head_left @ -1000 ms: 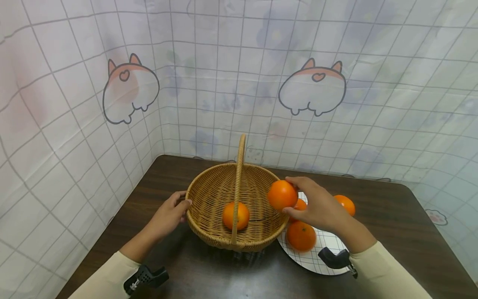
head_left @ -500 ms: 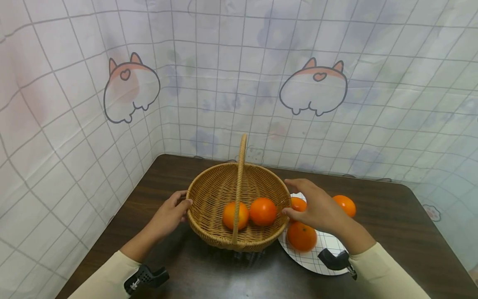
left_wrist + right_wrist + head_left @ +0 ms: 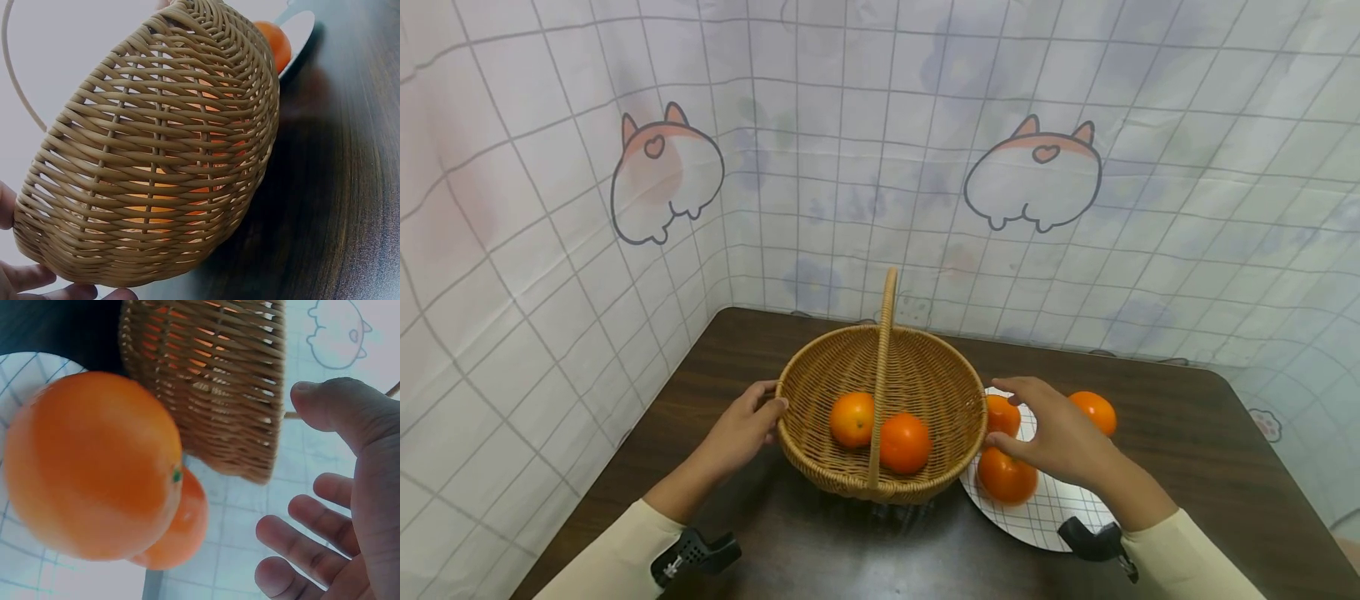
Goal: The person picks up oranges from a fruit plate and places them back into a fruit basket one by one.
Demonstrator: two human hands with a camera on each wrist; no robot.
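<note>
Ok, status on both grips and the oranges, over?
Left grip holding basket by its rim. Right grip empty, near plate. Two oranges in basket, three more outside. Handle arches over opening, possibly in the way.

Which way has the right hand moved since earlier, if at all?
Yes: in the head view, judged against the plate, the right hand has shifted slightly right and down in the picture, away from the basket.

Left hand grips the left rim of a wicker basket, its handle upright; two oranges lie inside. Right hand, thumb and fingers parted, is over a grid-patterned plate bearing two further oranges. Another orange shows beyond that hand. All stand on a dark wood-grain table.
</note>
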